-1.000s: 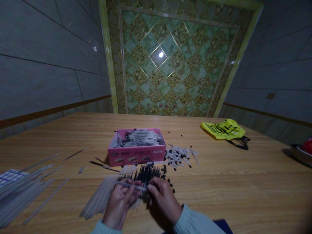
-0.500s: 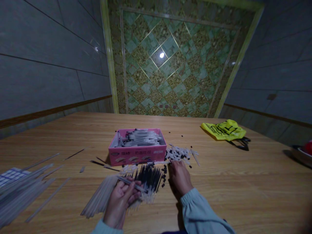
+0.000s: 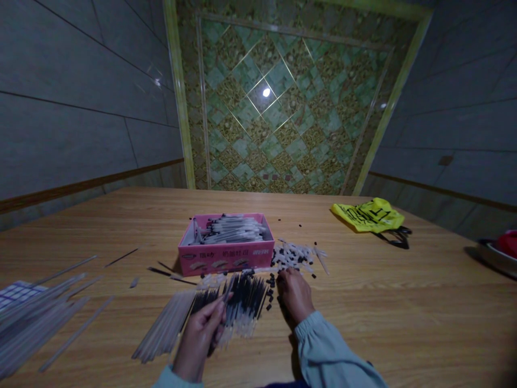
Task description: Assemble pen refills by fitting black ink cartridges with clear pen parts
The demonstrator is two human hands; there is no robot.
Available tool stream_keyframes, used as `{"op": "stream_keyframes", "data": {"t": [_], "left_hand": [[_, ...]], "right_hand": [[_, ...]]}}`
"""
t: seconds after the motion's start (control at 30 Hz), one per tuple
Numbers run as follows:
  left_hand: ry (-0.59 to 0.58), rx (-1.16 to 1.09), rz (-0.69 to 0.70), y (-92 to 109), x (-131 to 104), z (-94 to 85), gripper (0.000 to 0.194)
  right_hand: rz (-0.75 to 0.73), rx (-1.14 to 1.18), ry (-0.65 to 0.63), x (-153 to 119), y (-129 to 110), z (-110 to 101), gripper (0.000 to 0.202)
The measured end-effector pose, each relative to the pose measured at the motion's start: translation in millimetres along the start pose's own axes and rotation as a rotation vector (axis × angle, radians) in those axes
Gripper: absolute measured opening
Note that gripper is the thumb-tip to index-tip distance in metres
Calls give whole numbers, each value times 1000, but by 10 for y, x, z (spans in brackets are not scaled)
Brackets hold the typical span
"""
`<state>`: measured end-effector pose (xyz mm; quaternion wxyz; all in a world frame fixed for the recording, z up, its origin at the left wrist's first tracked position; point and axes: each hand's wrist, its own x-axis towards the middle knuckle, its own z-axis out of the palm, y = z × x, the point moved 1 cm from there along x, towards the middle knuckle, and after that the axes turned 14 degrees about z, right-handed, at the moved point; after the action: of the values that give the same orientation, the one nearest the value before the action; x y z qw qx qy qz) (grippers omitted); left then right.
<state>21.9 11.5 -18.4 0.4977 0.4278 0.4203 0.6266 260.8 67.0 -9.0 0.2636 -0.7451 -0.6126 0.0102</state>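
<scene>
My left hand (image 3: 205,326) is closed, thumb against fingers, on a thin pen tube (image 3: 226,295) that points up and away; most of it is hidden by the fingers. Beneath and beside that hand lie a bundle of translucent tubes (image 3: 163,326) and a row of thin black-and-clear sticks like pen refills (image 3: 247,299). My right hand (image 3: 297,293) rests on the table with curled fingertips, beside small black plugs (image 3: 270,296) and a pile of small white and black pieces (image 3: 294,254). What its fingertips pinch, if anything, is hidden.
A pink box (image 3: 226,260) full of grey-white pens (image 3: 234,229) stands in front of the hands. More long clear tubes (image 3: 44,328) lie at the left by a checked cloth (image 3: 20,295). A yellow bag (image 3: 369,215) and a bowl with something red (image 3: 498,253) are at the right.
The pen tube in my left hand has turned from lying crosswise to pointing up and away. My right hand stays by the small pieces, almost unmoved.
</scene>
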Motion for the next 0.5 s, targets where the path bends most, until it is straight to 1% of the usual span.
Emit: {"op": "stream_keyframes", "data": {"t": [0.07,0.1,0.17,0.2,0.23,0.3,0.37,0.43,0.5], "left_hand": [[-9,59,2,-42,24,-38,54],[-15,98,12,-49,34,-51,53],[-46,194,61,-31,44,-59,46],[-73,241,93,-11,44,-54,41],[-110,281,121,11,41,-43,38],[-171,340,158,50,28,-18,35],[-205,379,173,74,15,3,35],[-216,401,187,86,8,14,36],[-219,415,197,95,7,19,35]], "right_hand": [[-1,118,48,-3,-27,-52,17],[-6,234,86,-10,-52,-80,18],[22,590,135,-45,-120,-123,21],[68,794,103,-73,-160,-127,21],[132,981,27,-108,-205,-117,21],[286,1283,-193,-187,-301,-73,24],[397,1478,-381,-262,-387,-31,29],[442,1578,-466,-312,-444,-13,33],[447,1609,-500,-337,-472,-18,35]]}}
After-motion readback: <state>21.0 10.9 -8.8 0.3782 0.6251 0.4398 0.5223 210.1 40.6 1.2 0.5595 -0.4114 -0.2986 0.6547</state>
